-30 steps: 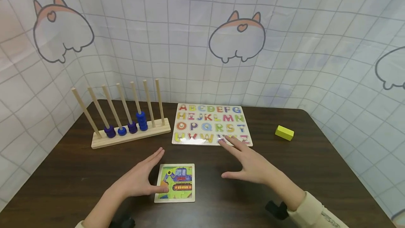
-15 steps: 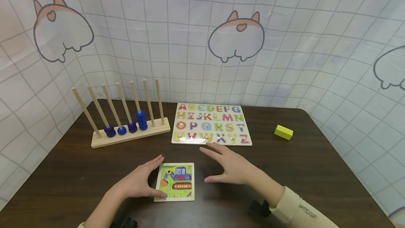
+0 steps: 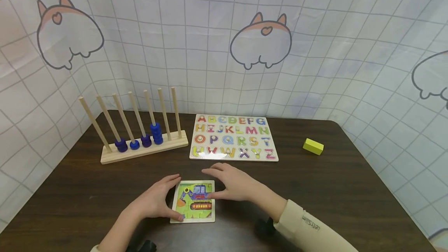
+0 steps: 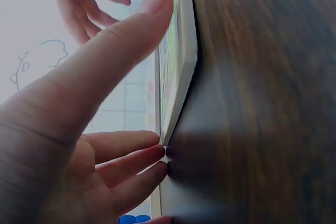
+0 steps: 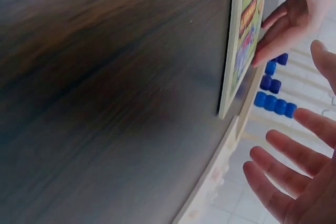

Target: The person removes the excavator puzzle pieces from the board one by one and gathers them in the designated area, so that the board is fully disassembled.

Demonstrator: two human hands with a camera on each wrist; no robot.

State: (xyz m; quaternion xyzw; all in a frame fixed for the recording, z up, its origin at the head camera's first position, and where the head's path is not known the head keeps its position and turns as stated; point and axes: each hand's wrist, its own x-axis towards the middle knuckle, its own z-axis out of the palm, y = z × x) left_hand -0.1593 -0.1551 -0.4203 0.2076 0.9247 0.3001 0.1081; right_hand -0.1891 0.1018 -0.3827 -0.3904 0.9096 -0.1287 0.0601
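Note:
A small square jigsaw puzzle (image 3: pixel 196 213) with an excavator picture lies flat on the dark wooden table. My left hand (image 3: pixel 154 200) is at its left side, fingers fairly straight. In the left wrist view, fingertips (image 4: pixel 157 150) meet the puzzle's far corner, and the thumb (image 4: pixel 121 40) overlaps its near part; whether the thumb presses on it, I cannot tell. From the right, my right hand (image 3: pixel 236 183) reaches over with spread fingers, its thumb overlapping the puzzle's right edge in the head view. The right wrist view shows this right hand (image 5: pixel 304 171) above the table, apart from the puzzle (image 5: pixel 244 40).
Behind the puzzle lies an alphabet peg board (image 3: pixel 235 135). A wooden peg stand (image 3: pixel 147 151) with blue and purple beads stands at the back left. A yellow block (image 3: pixel 313 146) sits at the right. A patterned cloth (image 3: pixel 203 49) hangs behind the table.
My right hand has moved left and toward me, from near the alphabet board to the puzzle's right side. My left thumb has slid slightly down toward the puzzle's lower left corner.

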